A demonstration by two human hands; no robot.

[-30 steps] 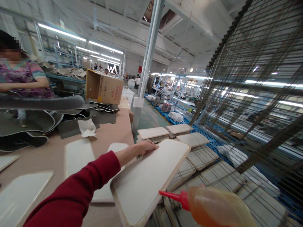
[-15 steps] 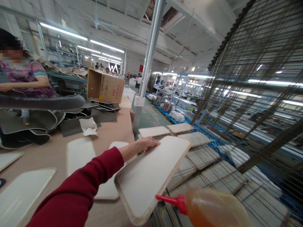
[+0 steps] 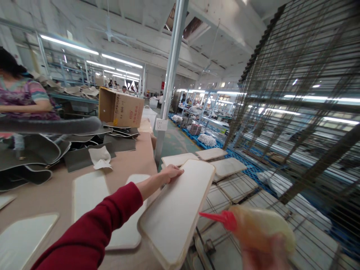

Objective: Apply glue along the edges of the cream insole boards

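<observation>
My left hand (image 3: 172, 173), at the end of a dark red sleeve, is closed on the far left edge of a white rounded panel (image 3: 180, 210). The panel is held tilted above the table edge, and its rim has a yellowish band. In my right hand (image 3: 266, 251), low in the view and partly cut off, is a squeeze bottle (image 3: 253, 225) of amber liquid. Its red nozzle (image 3: 215, 216) points left, with the tip close to the panel's right edge; whether it touches, I cannot tell.
Similar panels lie on the brown table (image 3: 135, 159) and on a wire rack (image 3: 208, 240) at right. Raised wire shelves (image 3: 275, 86) lean overhead. A metal post (image 3: 168, 75), a cardboard box (image 3: 120, 108), dark folded pieces (image 3: 30, 150) and a co-worker (image 3: 25, 93) stand beyond.
The bottle has moved up and right, its tip shifting farther along the panel's right edge. My right hand has come into view. The panel sits slightly more upright, and the view has turned slightly.
</observation>
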